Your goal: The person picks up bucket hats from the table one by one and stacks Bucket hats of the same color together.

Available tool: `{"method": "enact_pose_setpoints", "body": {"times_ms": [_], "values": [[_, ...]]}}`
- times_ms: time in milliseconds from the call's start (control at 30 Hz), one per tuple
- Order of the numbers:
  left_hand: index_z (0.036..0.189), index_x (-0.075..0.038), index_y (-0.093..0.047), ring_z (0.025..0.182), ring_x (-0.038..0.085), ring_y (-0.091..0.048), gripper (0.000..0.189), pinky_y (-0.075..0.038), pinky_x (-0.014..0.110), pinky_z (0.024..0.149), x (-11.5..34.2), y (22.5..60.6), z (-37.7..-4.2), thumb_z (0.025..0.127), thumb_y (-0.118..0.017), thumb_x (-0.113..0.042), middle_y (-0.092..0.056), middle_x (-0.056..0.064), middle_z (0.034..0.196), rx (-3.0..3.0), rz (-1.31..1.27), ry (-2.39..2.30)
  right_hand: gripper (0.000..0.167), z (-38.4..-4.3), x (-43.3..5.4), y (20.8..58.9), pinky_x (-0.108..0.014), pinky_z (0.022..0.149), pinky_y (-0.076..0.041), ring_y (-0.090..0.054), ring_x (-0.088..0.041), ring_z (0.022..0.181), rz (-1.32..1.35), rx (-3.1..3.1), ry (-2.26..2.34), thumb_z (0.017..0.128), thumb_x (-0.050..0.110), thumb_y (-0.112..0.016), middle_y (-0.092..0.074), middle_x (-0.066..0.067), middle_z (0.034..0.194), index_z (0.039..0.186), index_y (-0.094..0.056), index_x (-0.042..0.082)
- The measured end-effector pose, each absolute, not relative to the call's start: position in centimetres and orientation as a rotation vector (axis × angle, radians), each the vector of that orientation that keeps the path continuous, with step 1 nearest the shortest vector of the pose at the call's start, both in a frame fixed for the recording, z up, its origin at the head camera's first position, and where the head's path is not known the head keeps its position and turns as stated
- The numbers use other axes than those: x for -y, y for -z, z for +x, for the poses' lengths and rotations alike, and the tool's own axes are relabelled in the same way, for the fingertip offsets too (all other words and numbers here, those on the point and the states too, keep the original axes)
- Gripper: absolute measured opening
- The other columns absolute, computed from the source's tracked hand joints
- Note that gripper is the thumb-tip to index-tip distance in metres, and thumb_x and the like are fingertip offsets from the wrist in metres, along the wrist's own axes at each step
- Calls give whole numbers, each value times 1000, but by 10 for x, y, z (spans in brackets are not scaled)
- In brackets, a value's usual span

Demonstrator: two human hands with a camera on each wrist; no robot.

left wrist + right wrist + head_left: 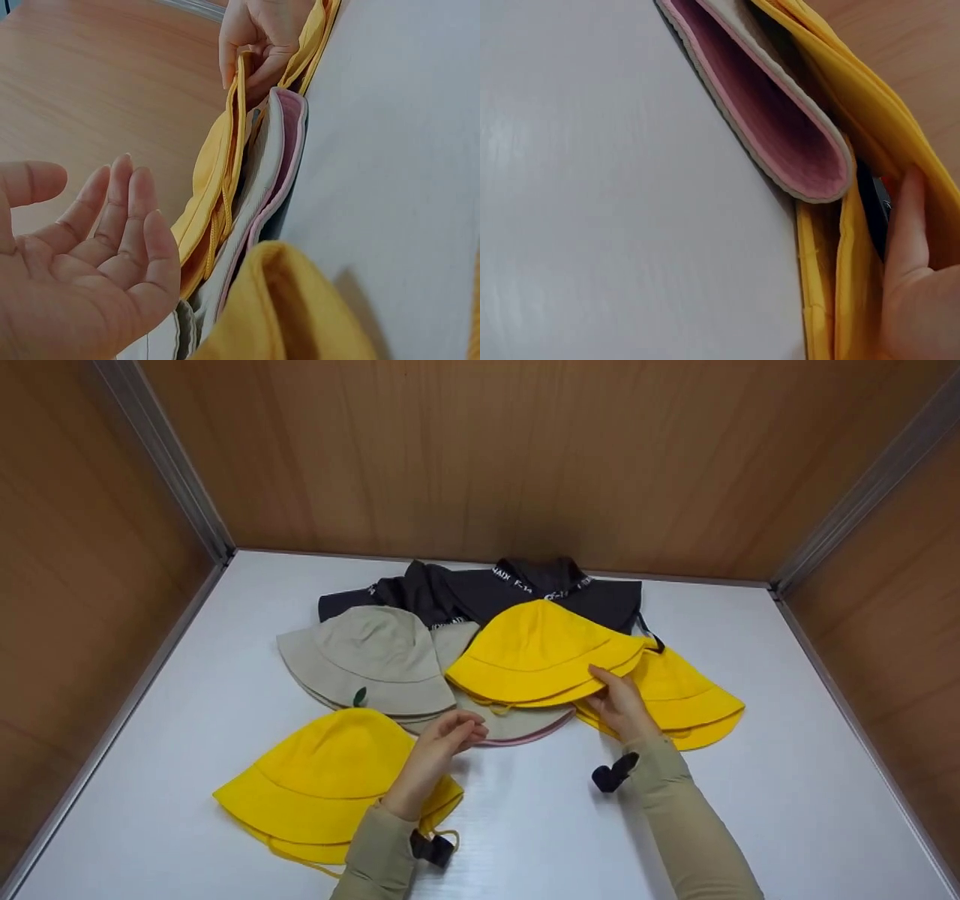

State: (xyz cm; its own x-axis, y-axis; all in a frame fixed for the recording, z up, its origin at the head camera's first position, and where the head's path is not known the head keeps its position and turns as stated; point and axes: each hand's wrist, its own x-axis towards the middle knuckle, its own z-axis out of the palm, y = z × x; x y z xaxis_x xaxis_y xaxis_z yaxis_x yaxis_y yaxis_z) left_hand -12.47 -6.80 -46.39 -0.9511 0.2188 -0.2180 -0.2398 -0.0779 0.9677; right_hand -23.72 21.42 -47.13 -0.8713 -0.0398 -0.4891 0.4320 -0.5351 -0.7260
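Note:
My right hand (621, 706) pinches the right end of the brim of a yellow bucket hat (541, 649), thumb on top and fingers beneath. This hat lies over other hats near the middle of the pile. My left hand (435, 757) holds nothing; in the left wrist view its palm and loosely bent fingers (118, 202) show. Under that forearm lies another yellow hat (322, 772) with a cord. A light grey hat (375, 649) with a small green leaf is just beyond the left hand. A pale hat with pink lining (780, 142) sits below the pinched one.
A third yellow hat (694, 690) lies at the right, partly behind the right hand. Black garments (472, 585) with white lettering lie behind the hats. Wood-grain panels (480, 457) enclose the white table (787, 810) at the back and sides.

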Motion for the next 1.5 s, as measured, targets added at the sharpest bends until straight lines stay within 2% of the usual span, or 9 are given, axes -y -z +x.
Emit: {"method": "enact_pose_setpoints", "body": {"times_ms": [233,400,500,633,733,900,1067,1267,1500], "values": [[120,3,-53,112,32,-54,33,-37,44,106,74,464,-126,100,-45,-22,-60,10,108,-1885,-111,-2144,54,-236,-212,469,-28,100,-43,-44,-13,120,594,-1216,2543,98,2,-42,-41,-1,131,146,-22,15],[120,2,-54,110,29,-55,32,-37,44,106,76,462,-128,101,-45,-22,-61,11,108,-1918,-161,-2138,60,-235,-216,458,-29,107,-36,-41,-11,124,585,-915,2693,96,-2,-45,-39,3,137,147,-23,22],[121,3,-53,109,27,-55,32,-37,43,105,76,462,-129,101,-44,-20,-60,12,109,-1934,-179,-2140,53,-230,-218,450,-27,100,-43,-48,-10,116,575,-781,2753,95,-2,-48,-44,4,129,140,-31,20],[123,2,-50,109,27,-54,33,-37,44,104,75,462,-130,99,-46,-21,-58,16,115,-1966,-242,-2158,32,-222,-220,439,-26,83,-52,-59,-11,99,520,-711,2792,95,0,-48,-54,1,111,122,-40,15],[126,0,-47,111,27,-53,36,-36,46,105,76,462,-131,99,-47,-24,-54,19,122,-1963,-298,-2189,26,-213,-220,429,-26,81,-53,-62,-13,96,408,-702,2801,96,1,-46,-57,-1,106,119,-41,13],[131,-1,-43,113,23,-54,42,-38,44,105,78,461,-128,103,-34,-32,-54,16,128,-1831,-221,-2308,31,-196,-217,417,-26,91,-49,-58,-12,105,183,-890,2714,99,5,-41,-54,-1,115,129,-35,14],[136,2,-39,104,16,-57,52,-45,33,95,79,460,-124,104,-24,-36,-59,7,121,-1622,-13,-2383,34,-185,-213,414,-28,93,-48,-57,-12,106,-11,-1086,2552,101,5,-33,-51,-1,118,133,-29,15],[145,1,-26,99,12,-57,55,-47,26,90,76,456,-120,102,-40,-31,-56,1,116,-1426,91,-2362,32,-179,-210,420,-28,91,-49,-57,-13,103,-122,-1182,2437,100,4,-31,-53,-1,114,131,-31,13],[138,-1,-35,85,14,-63,54,-53,27,80,72,455,-122,94,-59,-22,-62,3,101,-1472,-29,-2309,34,-176,-211,427,-27,91,-50,-58,-12,102,-136,-1238,2435,98,2,-35,-54,-2,114,131,-32,11]]}}
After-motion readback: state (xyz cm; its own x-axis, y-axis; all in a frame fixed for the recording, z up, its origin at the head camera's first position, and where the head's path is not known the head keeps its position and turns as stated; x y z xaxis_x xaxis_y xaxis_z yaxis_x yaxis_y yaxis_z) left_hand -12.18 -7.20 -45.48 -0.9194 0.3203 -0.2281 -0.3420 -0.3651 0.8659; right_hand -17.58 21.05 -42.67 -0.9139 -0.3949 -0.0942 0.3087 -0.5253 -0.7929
